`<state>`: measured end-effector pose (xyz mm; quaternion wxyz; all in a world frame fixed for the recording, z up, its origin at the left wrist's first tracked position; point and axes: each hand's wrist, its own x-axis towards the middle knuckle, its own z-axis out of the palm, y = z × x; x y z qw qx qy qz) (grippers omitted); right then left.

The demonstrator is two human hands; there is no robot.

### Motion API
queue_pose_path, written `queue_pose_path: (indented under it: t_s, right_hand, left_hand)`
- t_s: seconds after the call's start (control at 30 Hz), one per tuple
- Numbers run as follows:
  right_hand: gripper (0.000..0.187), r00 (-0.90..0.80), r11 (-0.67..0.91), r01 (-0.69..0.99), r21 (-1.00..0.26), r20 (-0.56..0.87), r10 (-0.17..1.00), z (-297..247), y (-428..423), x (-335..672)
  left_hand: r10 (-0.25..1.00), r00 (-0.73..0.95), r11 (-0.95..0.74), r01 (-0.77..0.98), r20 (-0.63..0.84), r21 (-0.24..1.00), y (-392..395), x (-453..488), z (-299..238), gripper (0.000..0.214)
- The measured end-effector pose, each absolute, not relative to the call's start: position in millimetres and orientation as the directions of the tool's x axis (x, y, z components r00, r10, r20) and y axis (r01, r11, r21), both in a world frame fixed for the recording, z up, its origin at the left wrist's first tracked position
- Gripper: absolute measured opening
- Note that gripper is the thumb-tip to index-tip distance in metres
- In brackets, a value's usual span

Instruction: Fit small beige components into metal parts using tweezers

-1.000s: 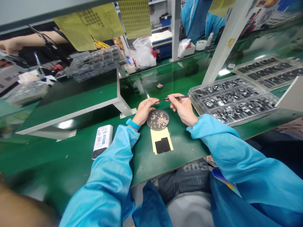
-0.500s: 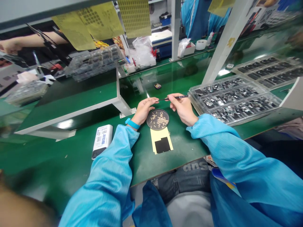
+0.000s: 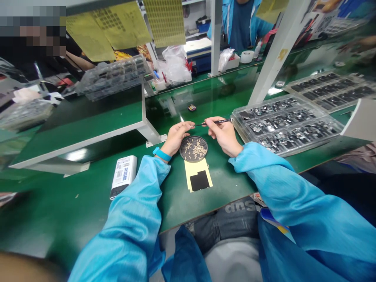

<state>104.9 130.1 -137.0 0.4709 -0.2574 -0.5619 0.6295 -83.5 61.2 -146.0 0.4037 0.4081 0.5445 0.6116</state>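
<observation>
My right hand [image 3: 222, 135] grips black tweezers [image 3: 221, 122], held almost level with the tip pointing left. At that tip my left hand [image 3: 176, 138] is closed, thumb against fingers, on a tiny pale piece too small to name. Just below the hands lies a round dark perforated dish [image 3: 182, 156]. Many small beige parts [image 3: 199, 149] are scattered in it. A yellow sheet [image 3: 192, 167] sticks out from under the dish's near side, with a black rectangular patch [image 3: 201, 180] on it.
A clear compartment tray [image 3: 243, 135] of small metallic parts stands right, another tray [image 3: 320, 82] behind it. Left are a white box-shaped pack [image 3: 125, 175] and a raised shelf [image 3: 88, 143]. A small component [image 3: 192, 107] lies beyond my hands. A co-worker [image 3: 242, 25] is across the bench.
The view has shifted slightly, moving everything a little left. My hands keep the same hold at the tweezers' tip. Across the bench, the co-worker in blue has shifted position.
</observation>
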Motion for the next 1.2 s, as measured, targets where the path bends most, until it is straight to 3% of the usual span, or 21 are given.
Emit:
queue_pose_path:
  t_s: [0.43, 0.83, 1.2]
  right_hand:
    - [0.036, -0.424, 0.054, -0.314, -0.948, 0.191, 0.886, -138, 131, 104]
    - [0.038, -0.435, 0.036, -0.324, -0.945, 0.182, 0.882, -138, 132, 104]
    - [0.051, -0.526, -0.239, -0.403, -0.883, 0.010, 0.850, -146, 135, 102]
  left_hand:
    - [0.942, -0.328, -0.085, -0.044, 0.066, 0.995, 61, -86, -149, 0.019]
    - [0.942, -0.330, -0.080, -0.039, 0.063, 0.996, 61, -83, -146, 0.020]
    - [0.960, -0.279, -0.057, -0.162, 0.010, 0.985, 57, -77, -136, 0.022]
